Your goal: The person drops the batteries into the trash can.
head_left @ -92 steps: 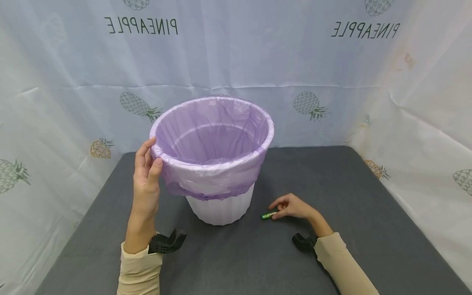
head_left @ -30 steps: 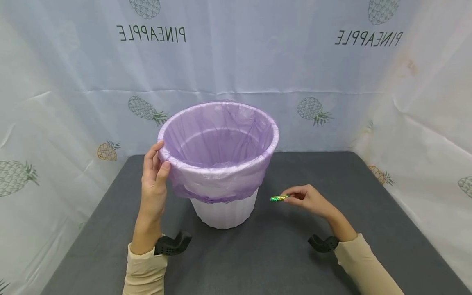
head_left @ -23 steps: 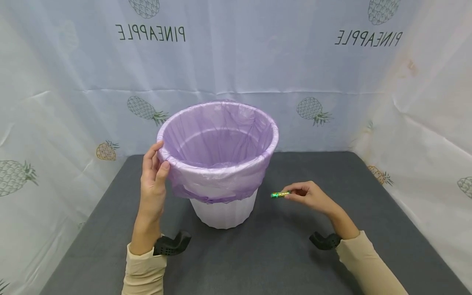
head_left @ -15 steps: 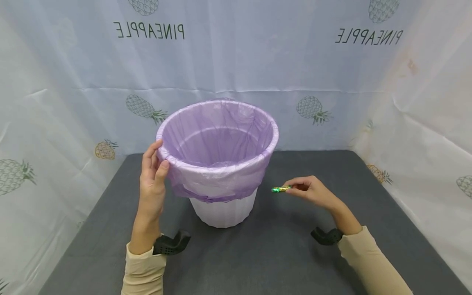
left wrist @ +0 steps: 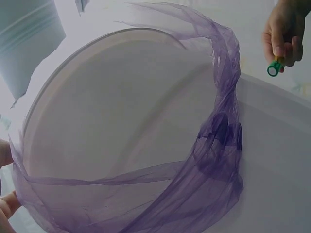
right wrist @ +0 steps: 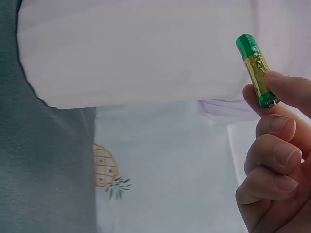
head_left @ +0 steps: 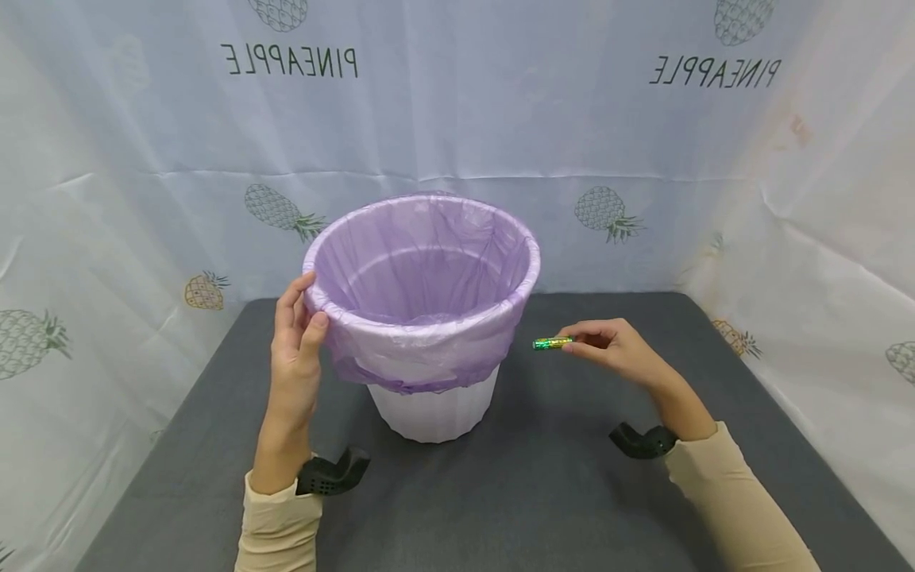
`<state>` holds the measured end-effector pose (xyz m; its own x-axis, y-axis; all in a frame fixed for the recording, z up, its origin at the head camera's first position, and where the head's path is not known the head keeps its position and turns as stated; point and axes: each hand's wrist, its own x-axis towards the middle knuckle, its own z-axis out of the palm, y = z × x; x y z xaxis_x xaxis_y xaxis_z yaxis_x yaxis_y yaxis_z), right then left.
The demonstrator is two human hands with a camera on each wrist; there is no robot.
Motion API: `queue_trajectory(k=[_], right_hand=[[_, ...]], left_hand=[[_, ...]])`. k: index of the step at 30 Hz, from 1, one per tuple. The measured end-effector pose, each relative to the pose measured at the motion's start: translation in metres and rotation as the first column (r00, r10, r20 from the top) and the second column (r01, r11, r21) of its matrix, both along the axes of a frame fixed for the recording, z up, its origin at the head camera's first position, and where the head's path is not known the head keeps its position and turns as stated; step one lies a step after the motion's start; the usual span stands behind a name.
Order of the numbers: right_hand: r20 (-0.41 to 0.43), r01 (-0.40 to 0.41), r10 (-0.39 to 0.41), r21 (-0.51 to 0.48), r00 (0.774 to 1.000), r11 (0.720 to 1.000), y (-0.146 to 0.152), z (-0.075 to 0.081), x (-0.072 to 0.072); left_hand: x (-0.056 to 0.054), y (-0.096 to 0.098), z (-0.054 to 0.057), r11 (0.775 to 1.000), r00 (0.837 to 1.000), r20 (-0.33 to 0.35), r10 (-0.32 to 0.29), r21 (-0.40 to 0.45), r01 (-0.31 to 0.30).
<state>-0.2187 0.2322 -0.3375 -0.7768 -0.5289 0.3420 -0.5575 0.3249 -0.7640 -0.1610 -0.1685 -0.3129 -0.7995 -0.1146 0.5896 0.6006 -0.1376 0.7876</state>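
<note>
A white trash can [head_left: 432, 413] stands on the dark table, lined with a translucent purple bag [head_left: 422, 274] folded down over its rim. At the rim's left side my left hand [head_left: 295, 369] grips the edge, thumb outside toward the front. To the right of the can, my right hand [head_left: 615, 349] pinches a green and gold battery [head_left: 552, 343] between thumb and forefinger, held above the table. In the right wrist view the battery [right wrist: 256, 70] tilts, its metal nub end near the fingertips. Bunched purple film [left wrist: 218, 141] hangs outside the can in the left wrist view.
The dark grey table [head_left: 572, 492] spreads around the can. Behind it hangs a pale curtain [head_left: 457, 103] printed with pineapples, with more sheeting at both sides. Black wrist mounts [head_left: 336, 473] sit on both forearms.
My right hand has picked the battery up from the table beside the can and raised it, drifting slightly right. The left hand keeps its hold on the rim.
</note>
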Motion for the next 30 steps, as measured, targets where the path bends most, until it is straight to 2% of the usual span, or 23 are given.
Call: queue_trajectory(k=[5,12,21,30], right_hand=[[-0.013,0.001,-0.002,-0.016,1.0,1.0,0.003,0.013,0.0],[-0.018,-0.01,0.009,-0.043,1.0,0.999,0.005,0.028,0.001],[-0.022,0.041,-0.042,-0.035,0.999,0.999,0.003,0.048,0.004],[-0.037,0.042,-0.044,-0.049,0.998,0.998,0.001,0.059,0.008]], left_hand=[[-0.001,0.0,0.0,1.0,1.0,0.012,0.011,-0.001,-0.011],[0.0,0.0,0.0,1.0,1.0,-0.008,-0.004,-0.006,0.004],[0.001,-0.001,0.0,1.0,1.0,0.001,0.009,-0.001,-0.009],[0.001,-0.001,0.0,1.0,1.0,0.002,0.006,-0.009,-0.006]])
